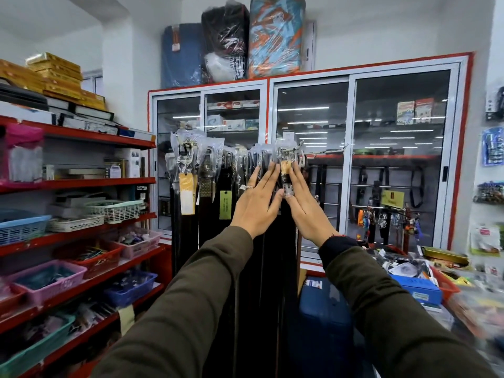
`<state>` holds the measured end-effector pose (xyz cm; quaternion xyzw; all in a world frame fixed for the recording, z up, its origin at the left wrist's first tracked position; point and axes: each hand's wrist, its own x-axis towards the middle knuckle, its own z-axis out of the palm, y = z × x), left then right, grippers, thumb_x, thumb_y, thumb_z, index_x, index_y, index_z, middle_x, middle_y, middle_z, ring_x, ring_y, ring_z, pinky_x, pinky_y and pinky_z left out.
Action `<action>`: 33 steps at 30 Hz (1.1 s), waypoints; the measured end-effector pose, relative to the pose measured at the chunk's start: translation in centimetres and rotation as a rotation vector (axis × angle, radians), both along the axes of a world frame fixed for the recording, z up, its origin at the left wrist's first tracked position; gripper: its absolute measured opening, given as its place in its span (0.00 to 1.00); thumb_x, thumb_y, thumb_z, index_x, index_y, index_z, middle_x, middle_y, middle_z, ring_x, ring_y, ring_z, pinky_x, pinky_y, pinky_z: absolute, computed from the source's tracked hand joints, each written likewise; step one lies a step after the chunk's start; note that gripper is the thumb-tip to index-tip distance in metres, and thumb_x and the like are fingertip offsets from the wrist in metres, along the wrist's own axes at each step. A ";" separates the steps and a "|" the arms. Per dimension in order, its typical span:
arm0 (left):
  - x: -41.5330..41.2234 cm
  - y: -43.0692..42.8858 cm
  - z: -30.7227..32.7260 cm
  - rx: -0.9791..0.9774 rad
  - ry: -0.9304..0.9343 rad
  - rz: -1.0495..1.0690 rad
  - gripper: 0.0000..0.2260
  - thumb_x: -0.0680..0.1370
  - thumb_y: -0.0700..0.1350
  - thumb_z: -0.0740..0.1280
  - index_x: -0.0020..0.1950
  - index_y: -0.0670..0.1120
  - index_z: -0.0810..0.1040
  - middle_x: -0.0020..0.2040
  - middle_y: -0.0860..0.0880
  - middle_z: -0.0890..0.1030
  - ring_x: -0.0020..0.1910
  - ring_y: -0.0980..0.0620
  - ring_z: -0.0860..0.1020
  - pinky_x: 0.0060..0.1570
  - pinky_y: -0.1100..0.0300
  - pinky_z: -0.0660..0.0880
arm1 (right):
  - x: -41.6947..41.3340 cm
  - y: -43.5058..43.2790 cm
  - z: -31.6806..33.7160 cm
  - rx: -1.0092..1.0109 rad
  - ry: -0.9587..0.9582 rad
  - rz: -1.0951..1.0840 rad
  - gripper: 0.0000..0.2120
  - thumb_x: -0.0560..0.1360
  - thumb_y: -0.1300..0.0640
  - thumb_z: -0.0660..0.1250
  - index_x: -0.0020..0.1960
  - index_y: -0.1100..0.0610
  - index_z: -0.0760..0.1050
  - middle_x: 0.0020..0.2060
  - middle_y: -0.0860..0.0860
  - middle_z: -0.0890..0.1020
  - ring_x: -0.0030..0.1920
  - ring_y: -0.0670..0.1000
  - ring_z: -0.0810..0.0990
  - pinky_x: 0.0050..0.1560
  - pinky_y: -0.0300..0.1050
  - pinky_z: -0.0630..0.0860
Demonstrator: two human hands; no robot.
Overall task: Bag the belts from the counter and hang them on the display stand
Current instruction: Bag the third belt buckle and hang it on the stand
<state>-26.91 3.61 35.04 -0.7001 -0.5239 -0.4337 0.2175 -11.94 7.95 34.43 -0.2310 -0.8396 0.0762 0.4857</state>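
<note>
A row of dark belts in clear plastic bags hangs from the display stand's rail in front of me. The rightmost bagged belt, with a metal buckle and a tan tag, hangs between my two hands. My left hand, a ring on one finger, lies flat with its fingers stretched against the belts just left of it. On the belt's right side, my right hand is flat too. The two thumbs nearly meet at a small label on the belt. Neither hand is closed around anything.
Red shelves with baskets of small goods fill the left side. A glass-door cabinet stands behind the stand. The cluttered counter is at the right, with a blue box below the belts.
</note>
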 end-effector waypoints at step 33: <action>-16.3 -8.2 -1.8 0.113 -0.001 0.169 0.24 0.87 0.47 0.53 0.83 0.47 0.56 0.83 0.53 0.56 0.84 0.49 0.45 0.81 0.44 0.51 | -16.0 -6.9 -0.5 0.281 -0.184 -0.117 0.31 0.81 0.53 0.52 0.82 0.53 0.48 0.83 0.46 0.48 0.83 0.49 0.42 0.81 0.57 0.50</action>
